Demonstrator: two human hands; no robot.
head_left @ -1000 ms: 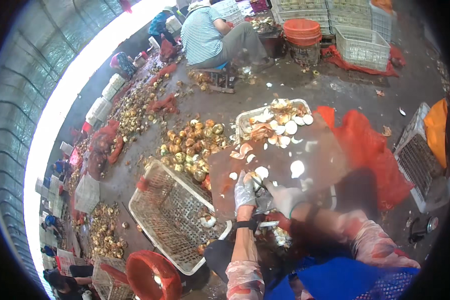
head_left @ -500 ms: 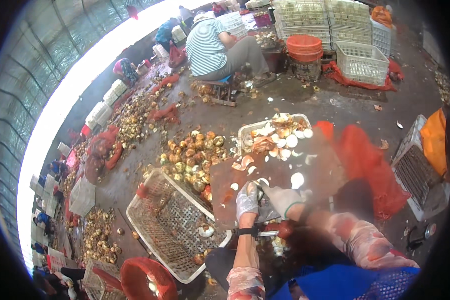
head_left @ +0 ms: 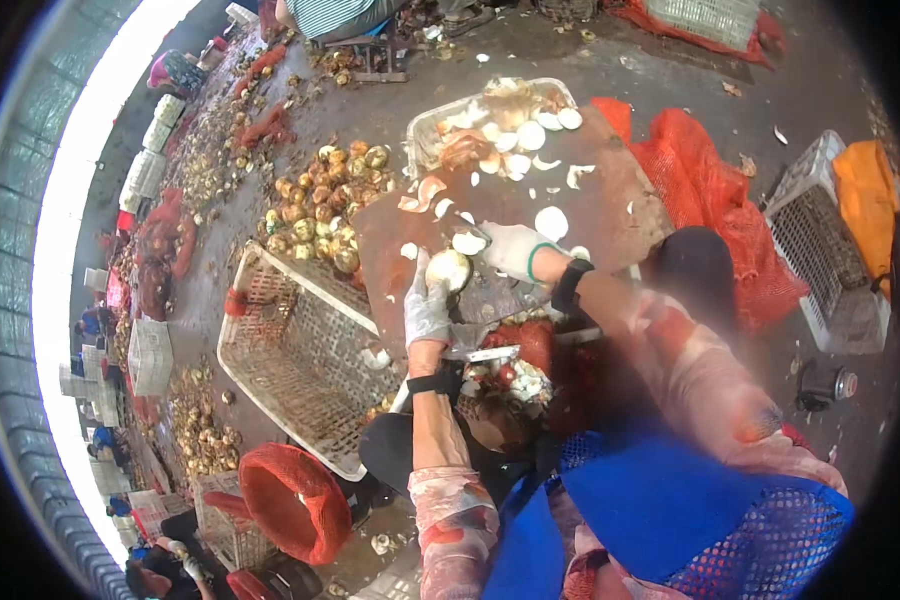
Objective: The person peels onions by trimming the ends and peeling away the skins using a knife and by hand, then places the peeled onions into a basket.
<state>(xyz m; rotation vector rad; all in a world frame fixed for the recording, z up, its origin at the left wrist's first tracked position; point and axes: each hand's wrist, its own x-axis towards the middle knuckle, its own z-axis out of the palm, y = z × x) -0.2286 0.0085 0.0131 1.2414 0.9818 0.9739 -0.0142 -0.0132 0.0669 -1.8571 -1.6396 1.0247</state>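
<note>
My left hand [head_left: 427, 305], in a thin whitish glove, is closed around a pale, partly peeled onion [head_left: 449, 270] over the brown board [head_left: 610, 190] in front of me. Just right of it, my right hand [head_left: 515, 250], in a white glove with a green cuff, is closed on what looks like a small knife [head_left: 482, 231], mostly hidden by the fingers. By its fingertips is a white onion piece [head_left: 469, 243]. A larger white piece [head_left: 551, 223] and peel scraps [head_left: 425, 194] lie on the board. White onion pieces [head_left: 531, 135] are heaped by a pale basket [head_left: 417, 135] at the far edge.
Left of the board stands a slatted crate [head_left: 310, 350], with unpeeled onions [head_left: 325, 205] piled beyond it. A red mesh-covered tub [head_left: 295, 500] is at lower left. Red netting [head_left: 685, 165] and a white crate [head_left: 820, 240] lie right. A seated person [head_left: 340, 15] is far ahead.
The view has tilted down and shifted right, so the scene sits higher and further left. My hands, close together before, are slightly apart, and the onion in my left hand now shows.
</note>
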